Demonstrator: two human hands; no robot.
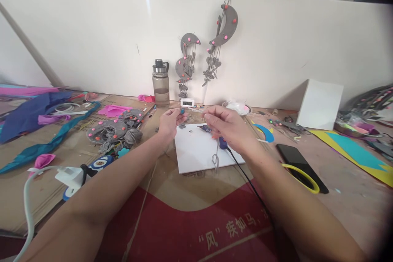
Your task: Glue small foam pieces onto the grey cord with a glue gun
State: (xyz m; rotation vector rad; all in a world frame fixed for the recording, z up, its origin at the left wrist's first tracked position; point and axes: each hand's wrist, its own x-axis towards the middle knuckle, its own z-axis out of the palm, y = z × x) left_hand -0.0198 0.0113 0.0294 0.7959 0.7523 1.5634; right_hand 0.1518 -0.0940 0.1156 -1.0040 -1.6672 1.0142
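1. Near the middle of the frame, the left hand has its thumb and fingertips together, clamped on a small teal piece.
2. Just right of centre, the right hand curls its thumb and forefinger close; I can't tell whether they meet or pinch anything.
3. Partly hidden below that hand I see a blue corded tool, over the white board at centre.
4. Grey string trails down the board's lower right part.

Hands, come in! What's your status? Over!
Left hand pinching small teal piece. Right hand above white board, contents unclear. Blue corded tool underneath, possibly in the way.
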